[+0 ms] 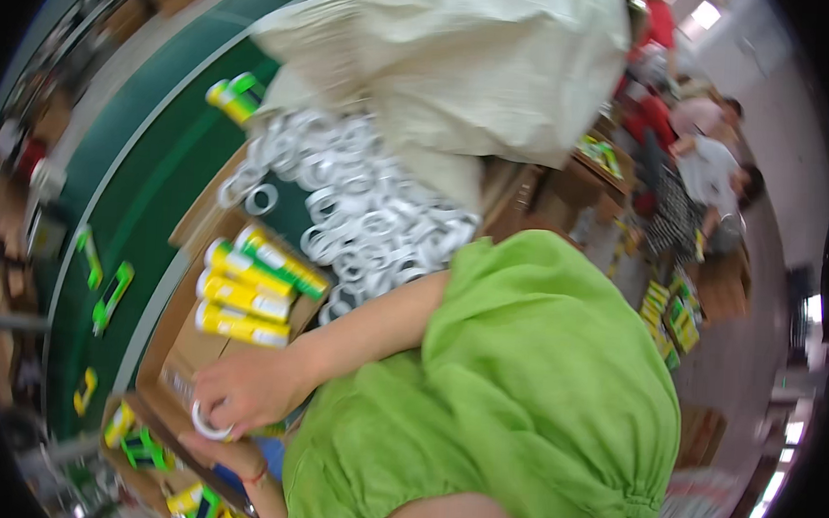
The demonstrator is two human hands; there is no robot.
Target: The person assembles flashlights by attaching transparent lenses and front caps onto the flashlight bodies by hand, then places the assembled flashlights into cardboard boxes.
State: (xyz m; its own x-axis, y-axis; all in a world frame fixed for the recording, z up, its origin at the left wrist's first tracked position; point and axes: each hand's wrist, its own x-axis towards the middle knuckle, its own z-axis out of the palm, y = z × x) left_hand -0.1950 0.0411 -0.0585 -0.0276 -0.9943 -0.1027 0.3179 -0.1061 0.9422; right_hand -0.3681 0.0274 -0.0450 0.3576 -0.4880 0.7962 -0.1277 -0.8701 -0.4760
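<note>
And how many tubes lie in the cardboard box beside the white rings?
4: in the cardboard box, a green-and-yellow tube uppermost, then the second tube, third tube and fourth tube, mostly yellow, below. More may be hidden.

Probably a packing workshop (the edges blur): green belt [144, 231] left of the sack [443, 64], rings [357, 188] heaped below it, workers [712, 174] and boxes [722, 286] to its right.

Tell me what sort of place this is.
Likely a factory packing or assembly floor: a long green conveyor-like belt, a heap of white rings, and people beside cardboard boxes.
</note>
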